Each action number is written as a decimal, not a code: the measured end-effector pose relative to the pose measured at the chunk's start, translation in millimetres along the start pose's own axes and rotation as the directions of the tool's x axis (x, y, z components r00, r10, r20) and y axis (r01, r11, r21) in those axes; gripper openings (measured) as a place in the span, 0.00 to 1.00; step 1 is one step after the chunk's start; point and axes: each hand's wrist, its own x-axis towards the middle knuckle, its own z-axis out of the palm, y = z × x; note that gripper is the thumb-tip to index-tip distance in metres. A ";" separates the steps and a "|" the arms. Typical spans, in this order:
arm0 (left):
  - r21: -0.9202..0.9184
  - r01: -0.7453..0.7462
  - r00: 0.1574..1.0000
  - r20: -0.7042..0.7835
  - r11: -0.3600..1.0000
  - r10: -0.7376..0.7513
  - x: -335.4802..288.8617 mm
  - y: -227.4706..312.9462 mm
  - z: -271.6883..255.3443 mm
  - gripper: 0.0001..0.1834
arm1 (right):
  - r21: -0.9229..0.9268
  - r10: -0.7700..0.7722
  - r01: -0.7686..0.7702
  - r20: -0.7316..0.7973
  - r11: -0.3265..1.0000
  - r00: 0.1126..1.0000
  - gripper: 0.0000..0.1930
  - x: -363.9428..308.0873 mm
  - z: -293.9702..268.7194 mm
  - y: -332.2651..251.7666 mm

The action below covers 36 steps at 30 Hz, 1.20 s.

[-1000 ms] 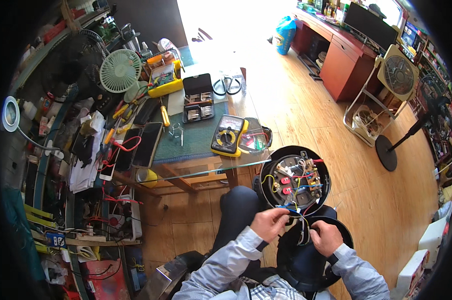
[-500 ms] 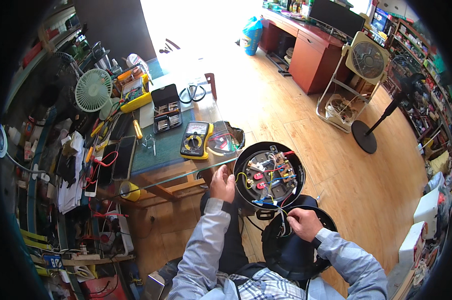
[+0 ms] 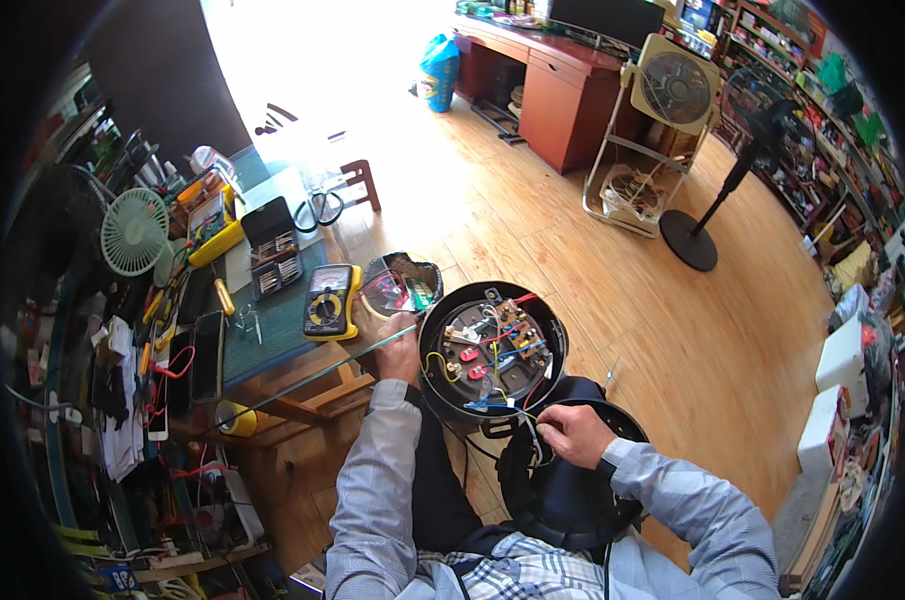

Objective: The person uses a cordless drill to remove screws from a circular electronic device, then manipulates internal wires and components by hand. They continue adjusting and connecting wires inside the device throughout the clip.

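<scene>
A round black appliance housing (image 3: 432,390) sits at my knees, its underside open. Inside it show a brown circuit board (image 3: 520,335), red terminals and coloured wires. My left hand (image 3: 398,350) is beside the housing's left wall, at the table's glass edge; its fingers look extended and are partly hidden, and I see nothing in them. On my lap lies a round black cover (image 3: 572,505), tilted against the housing. Over this cover, my right hand (image 3: 575,434) is closed, thumb and fingertips pinching thin wires (image 3: 532,436) that run between housing and cover.
On the glass-topped table (image 3: 272,345) stand a yellow multimeter (image 3: 330,302), a bit case (image 3: 274,250), a screwdriver (image 3: 223,297) and phones. A plastic bag (image 3: 404,280) hangs near the table's corner. Fans (image 3: 688,240) stand on the wooden floor at right; crowded shelves line both sides.
The view has swung right, so the whole scene sits further left. My left hand has moved up slightly along the housing toward the bag. My right hand keeps its pinch on the wires.
</scene>
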 end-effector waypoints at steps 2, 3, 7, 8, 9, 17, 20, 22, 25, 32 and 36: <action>0.060 0.062 0.995 -0.083 0.996 -0.057 -13.6 21.8 -11.5 0.14 | 0.013 -0.033 0.033 -0.024 0.999 0.999 0.12 0.1 -0.8 -3.9; 0.084 0.067 0.992 -0.116 0.994 -0.057 -21.0 35.9 -19.2 0.14 | 0.012 -0.020 0.021 -0.020 1.000 1.000 0.12 0.6 -1.0 -6.2; -0.093 0.409 0.910 -0.028 0.908 -0.413 -40.1 100.5 -51.3 0.19 | 0.108 -0.058 0.057 0.007 0.993 0.998 0.11 -0.2 -2.1 -15.1; -0.176 0.412 0.911 0.036 0.894 -0.412 -41.6 117.0 -58.3 0.19 | 0.098 -0.044 0.039 0.053 0.994 0.998 0.13 1.3 -1.5 -17.1; -0.374 0.435 0.899 0.136 0.819 -0.416 -42.5 132.9 -66.2 0.18 | 0.089 -0.113 0.108 0.048 0.990 0.992 0.15 2.4 -0.2 -19.2; -0.625 0.684 0.537 0.781 -0.376 -0.320 -24.9 193.3 -100.1 0.16 | 0.168 -0.313 0.301 0.049 0.939 0.949 0.42 27.4 30.5 -44.7; -0.467 0.579 0.493 0.854 -0.669 -0.169 -25.9 188.9 -94.8 0.17 | 0.174 -0.336 0.326 0.028 0.929 0.941 0.49 42.5 46.4 -56.8; -0.478 0.508 0.505 0.839 -0.717 -0.202 -31.2 186.2 -89.5 0.16 | 0.272 -0.278 0.241 0.106 0.932 0.955 0.49 54.6 58.3 -63.3; -0.482 0.435 0.560 0.806 -0.760 -0.190 -34.1 183.5 -84.2 0.15 | 0.260 -0.290 0.228 0.233 0.938 0.928 0.29 65.0 80.3 -70.0; -0.560 0.377 0.634 0.737 -0.738 -0.235 -31.7 173.4 -92.3 0.14 | 0.498 -0.133 -0.110 0.426 0.860 0.895 0.14 25.3 80.4 -55.9; -0.751 0.425 0.744 0.608 -0.506 -0.278 -42.5 170.2 -89.3 0.17 | 0.524 -0.034 -0.219 0.431 0.823 0.901 0.16 8.7 47.8 -56.2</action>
